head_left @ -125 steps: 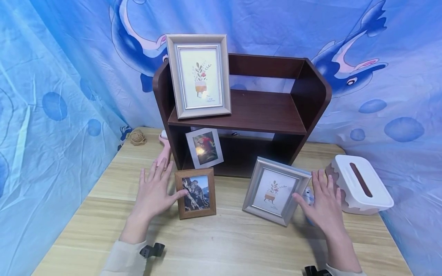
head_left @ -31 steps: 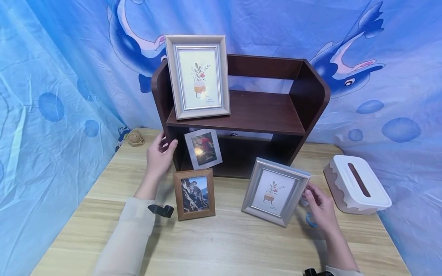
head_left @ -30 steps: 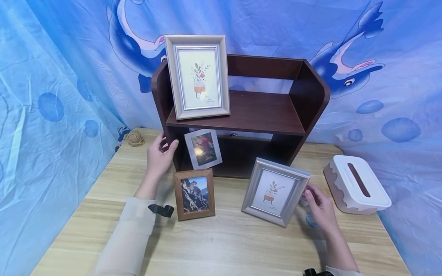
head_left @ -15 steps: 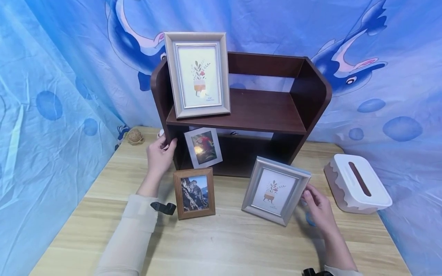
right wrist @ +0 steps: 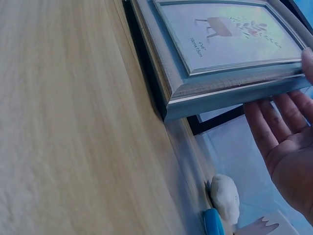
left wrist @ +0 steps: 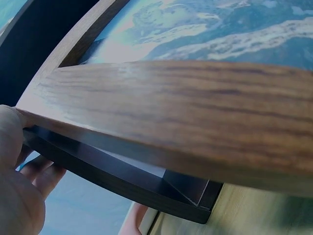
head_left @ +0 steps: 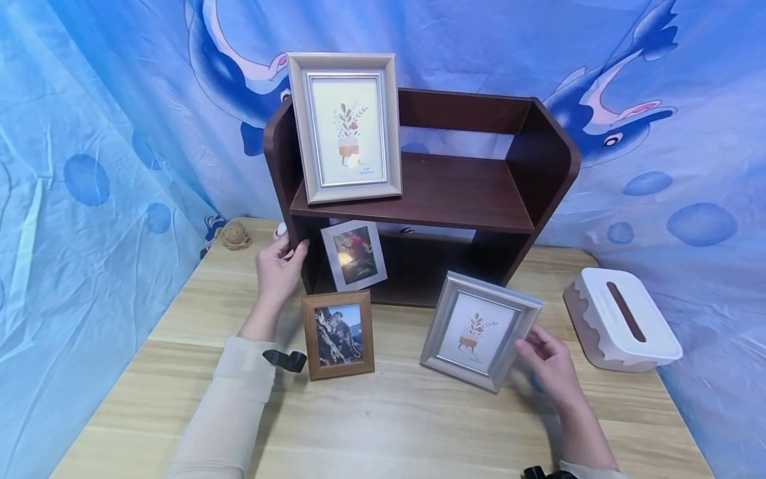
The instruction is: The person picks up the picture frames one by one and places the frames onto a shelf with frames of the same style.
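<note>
My left hand (head_left: 278, 271) grips the lower left side panel of the dark brown shelf (head_left: 467, 193), thumb in front and fingers around its outer side; in the left wrist view the hand (left wrist: 19, 176) is partly cut off. My right hand (head_left: 552, 364) holds the right edge of the tilted silver picture frame (head_left: 433, 332). In the right wrist view that hand (right wrist: 288, 142) has its thumb at the front edge and its fingers behind the frame (right wrist: 220, 93). A brown wooden frame (head_left: 310, 339) stands beside my left forearm.
A large champagne frame (head_left: 353, 193) stands on the upper shelf, a small pale frame (head_left: 335, 266) on the lower. A tissue box (head_left: 652, 319) stands at the right, a twine ball (head_left: 235, 235) at the back left. A white lump (right wrist: 226, 198) and blue object (right wrist: 213, 223) lie near my right hand.
My left hand has gone from beside the brown frame up to the shelf's side panel and taken hold. My right fingers, spread earlier, have curled round the silver frame's edge, the thumb shifting onto its front.
</note>
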A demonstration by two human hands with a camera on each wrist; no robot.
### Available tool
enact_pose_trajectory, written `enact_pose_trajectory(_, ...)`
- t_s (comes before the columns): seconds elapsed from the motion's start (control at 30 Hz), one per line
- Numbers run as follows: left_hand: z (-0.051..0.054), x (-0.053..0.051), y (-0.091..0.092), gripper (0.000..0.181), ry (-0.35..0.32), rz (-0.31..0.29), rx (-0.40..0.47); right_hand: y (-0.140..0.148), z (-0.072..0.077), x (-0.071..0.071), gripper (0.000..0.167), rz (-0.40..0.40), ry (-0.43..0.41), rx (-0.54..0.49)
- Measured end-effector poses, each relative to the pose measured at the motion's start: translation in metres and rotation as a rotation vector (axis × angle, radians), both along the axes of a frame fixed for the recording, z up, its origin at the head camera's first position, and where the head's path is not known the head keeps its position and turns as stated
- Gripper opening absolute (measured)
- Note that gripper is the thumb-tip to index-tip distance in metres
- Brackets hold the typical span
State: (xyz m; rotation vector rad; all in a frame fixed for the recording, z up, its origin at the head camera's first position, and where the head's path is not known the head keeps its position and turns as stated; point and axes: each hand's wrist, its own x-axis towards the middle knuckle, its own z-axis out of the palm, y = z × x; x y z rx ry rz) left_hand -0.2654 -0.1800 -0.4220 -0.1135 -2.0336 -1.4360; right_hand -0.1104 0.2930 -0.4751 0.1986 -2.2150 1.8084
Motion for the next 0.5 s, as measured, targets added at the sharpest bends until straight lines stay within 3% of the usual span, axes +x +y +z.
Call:
enact_pose_trajectory(0.17,0.0002,-0.0004,0.0007,0.024,0.001,-0.004,0.012,-0.0012,0.0003,-0.0017,0.030,0.008,0.015,-0.013)
enact_pose_trajectory(0.5,-0.0008,-0.0003,0.0001,0.023,0.012,-0.012,0.013,-0.0011,0.0000,-0.0011,0.034,0.069,0.032,-0.064)
